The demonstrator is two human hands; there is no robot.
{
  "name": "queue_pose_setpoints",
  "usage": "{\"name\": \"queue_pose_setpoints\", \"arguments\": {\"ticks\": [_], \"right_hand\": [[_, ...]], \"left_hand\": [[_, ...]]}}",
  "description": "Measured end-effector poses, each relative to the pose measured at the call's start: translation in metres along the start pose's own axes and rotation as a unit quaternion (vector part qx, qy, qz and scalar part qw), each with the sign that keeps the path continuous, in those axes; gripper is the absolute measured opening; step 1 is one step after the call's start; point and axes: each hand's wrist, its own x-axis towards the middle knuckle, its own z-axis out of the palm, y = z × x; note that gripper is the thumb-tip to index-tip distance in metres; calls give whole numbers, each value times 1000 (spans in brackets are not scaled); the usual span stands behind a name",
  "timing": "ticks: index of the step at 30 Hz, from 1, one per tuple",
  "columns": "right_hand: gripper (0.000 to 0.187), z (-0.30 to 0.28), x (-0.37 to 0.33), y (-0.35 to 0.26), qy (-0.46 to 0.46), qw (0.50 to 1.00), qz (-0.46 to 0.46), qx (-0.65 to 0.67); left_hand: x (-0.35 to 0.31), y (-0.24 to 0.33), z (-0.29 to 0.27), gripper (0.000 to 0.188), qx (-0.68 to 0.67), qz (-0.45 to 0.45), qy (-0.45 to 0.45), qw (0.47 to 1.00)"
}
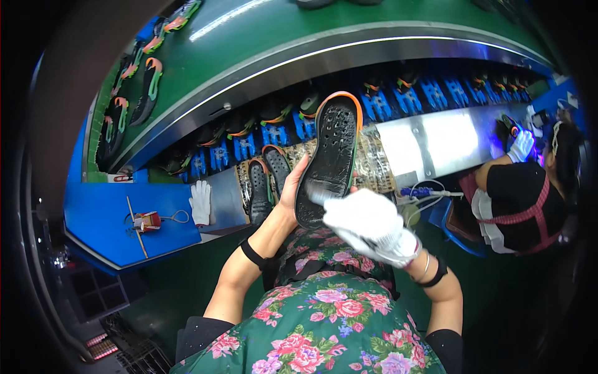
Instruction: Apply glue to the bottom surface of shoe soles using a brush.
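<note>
Left hand (pixel 293 187) holds a black sole (pixel 332 146), gloved right hand (pixel 369 219) against it.

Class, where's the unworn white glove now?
The glove lies left of centre in the head view, between the blue tabletop and two black shoe soles.

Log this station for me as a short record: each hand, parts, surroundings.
Left hand: bare, gripping the black sole, perforated face up
Right hand: white-gloved, at the sole's near end; fingertips blurred, tool or none unclear
Other parts: two soles side by side on the bench, left of the held one
Spare glove: white, lying left of those two
Co-worker: seated at right
</note>
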Motion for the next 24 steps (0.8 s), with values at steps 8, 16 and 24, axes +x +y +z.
{"name": "queue_pose_setpoints", "arguments": {"ticks": [8, 16, 24], "right_hand": [[12, -17, -26, 13, 237, 759, 208, 569], [22, 20, -84, 58, 342, 631, 358, 598], [19, 42, -88, 67, 344, 624, 387, 585]], "left_hand": [[-46, 33, 9, 103, -3, 131, -184, 974], [-83, 59, 32, 102, -28, 140, -294, 945], [-94, 99, 49, 102, 13, 167, -335, 927]]}}
